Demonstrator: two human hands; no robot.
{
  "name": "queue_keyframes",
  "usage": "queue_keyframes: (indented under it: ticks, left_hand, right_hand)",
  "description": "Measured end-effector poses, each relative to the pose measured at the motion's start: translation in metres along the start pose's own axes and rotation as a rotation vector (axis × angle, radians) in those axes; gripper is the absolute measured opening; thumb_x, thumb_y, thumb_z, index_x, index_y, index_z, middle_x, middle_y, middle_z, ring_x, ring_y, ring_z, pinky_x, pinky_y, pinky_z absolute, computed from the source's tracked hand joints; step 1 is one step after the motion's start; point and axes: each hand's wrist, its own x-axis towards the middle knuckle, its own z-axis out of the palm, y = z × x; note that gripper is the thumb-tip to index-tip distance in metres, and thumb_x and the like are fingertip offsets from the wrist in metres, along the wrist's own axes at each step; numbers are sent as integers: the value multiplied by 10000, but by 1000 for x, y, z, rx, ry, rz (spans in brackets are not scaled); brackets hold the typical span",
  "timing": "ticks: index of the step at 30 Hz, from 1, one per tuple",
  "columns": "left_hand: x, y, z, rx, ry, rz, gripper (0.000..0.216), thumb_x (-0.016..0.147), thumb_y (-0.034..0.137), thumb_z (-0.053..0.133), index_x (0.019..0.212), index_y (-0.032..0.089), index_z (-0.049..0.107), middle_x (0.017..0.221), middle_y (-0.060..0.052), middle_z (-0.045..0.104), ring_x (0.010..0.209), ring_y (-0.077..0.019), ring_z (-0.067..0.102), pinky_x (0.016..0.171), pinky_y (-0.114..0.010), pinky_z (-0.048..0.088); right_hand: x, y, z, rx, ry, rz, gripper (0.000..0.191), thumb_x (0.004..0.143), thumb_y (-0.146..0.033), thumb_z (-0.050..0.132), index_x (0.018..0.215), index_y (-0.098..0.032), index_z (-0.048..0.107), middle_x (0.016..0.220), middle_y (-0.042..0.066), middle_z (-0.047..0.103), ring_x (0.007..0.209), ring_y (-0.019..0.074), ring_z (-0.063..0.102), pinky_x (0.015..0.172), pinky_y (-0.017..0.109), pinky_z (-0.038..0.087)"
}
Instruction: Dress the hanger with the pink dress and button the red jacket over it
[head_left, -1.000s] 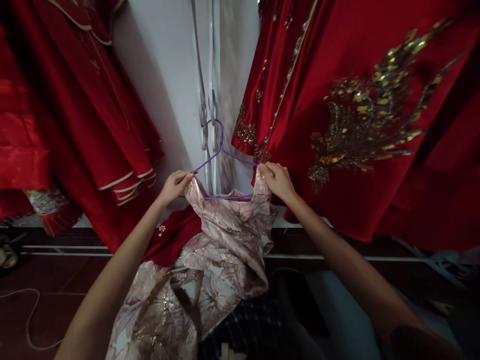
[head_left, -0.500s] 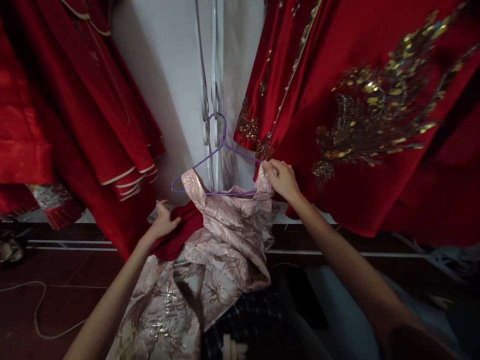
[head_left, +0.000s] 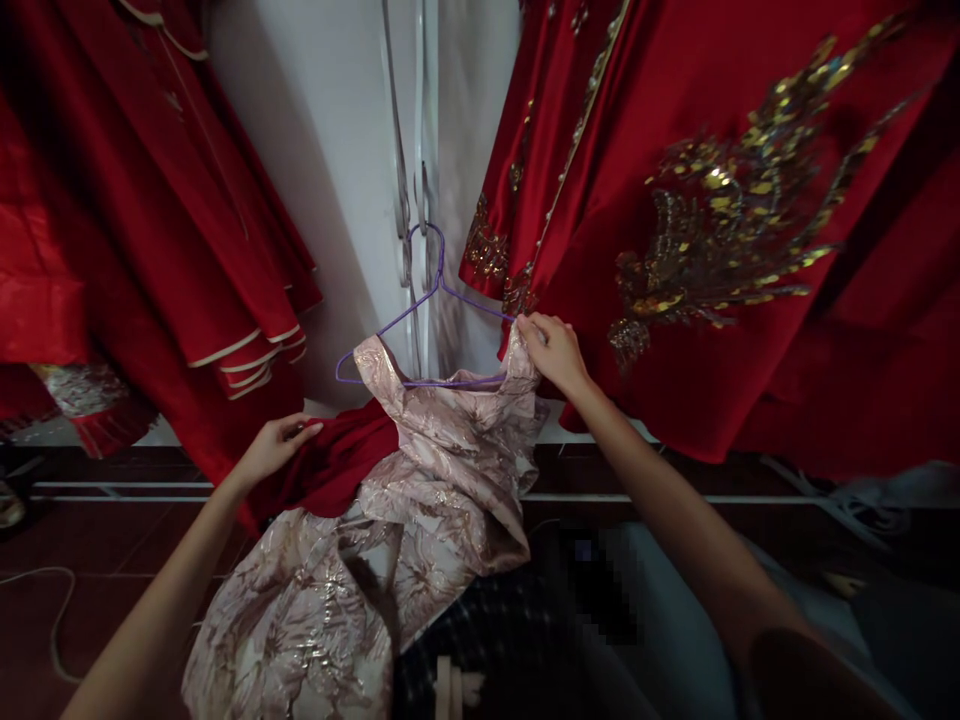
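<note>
A pale pink brocade dress with gold shine hangs by its wide shoulder straps on a purple hanger. The hanger's hook is caught in a chain-like metal hanging strip. My right hand is closed on the right-hand strap at that end of the hanger. To the left of the dress, my left hand pinches the edge of a red cloth and draws it out sideways. Whether this cloth is joined to the dress cannot be told. The lower dress lies bunched over my lap.
Red garments with pale trim hang at the left. At the right hangs a red gown with gold sequin embroidery. A white rail runs low across the back. A pale cord lies on the dark floor.
My left hand has moved left and closed on the red cloth, which now stretches further out. My right hand stays on the strap. The view has shifted slightly.
</note>
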Motion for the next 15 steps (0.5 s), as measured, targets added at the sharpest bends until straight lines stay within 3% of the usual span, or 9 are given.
queue_keyframes:
  ticks: [2,4,6,8,10,12,15]
  left_hand:
    - [16,3,-6,31,38,-23,332,756,515,476,844,221,602,809,-18,662,778,-195,592,752,-281,462]
    - [44,18,-11,117,179,-66,309,781,485,447,858,218,583,779,-16,640,747,-188,571,750,-290,450]
    - [79,48,-15,180,332,-82,284,811,428,413,885,202,568,785,-28,624,727,-183,556,741,-298,438]
    - [109,91,-12,188,425,22,271,829,386,396,899,182,560,827,-43,615,755,-182,551,756,-300,425]
    - [127,138,-2,147,435,158,266,844,368,386,904,171,553,824,-42,606,763,-177,549,757,-292,417]
    - [131,178,10,126,359,261,255,843,378,408,916,174,543,792,-31,598,742,-173,544,752,-289,410]
    - [122,209,21,75,366,271,205,841,354,418,878,179,518,775,-30,581,717,-167,525,728,-286,402]
  right_hand:
    - [0,0,-1,15,-5,2,420,905,-488,303,661,-216,510,702,43,626,761,222,549,709,322,334]
    - [0,-1,-4,19,-16,1,411,903,-484,316,668,-216,520,690,36,625,758,219,551,718,321,336]
    - [-3,-6,-8,11,-18,-1,397,900,-478,332,679,-217,533,692,35,629,758,217,555,717,318,337]
    - [-7,-14,-11,4,-13,0,382,898,-471,345,695,-219,548,706,38,635,751,215,559,704,308,340]
    - [-15,-25,-15,-5,-9,8,374,895,-467,350,711,-218,559,724,45,640,743,212,564,684,295,342]
    - [-22,-35,-19,-16,-19,29,379,896,-465,339,729,-210,564,728,50,634,722,202,562,656,277,340]
    - [-21,-39,-28,-3,-88,31,395,891,-470,336,724,-192,562,668,28,593,662,167,532,613,246,330]
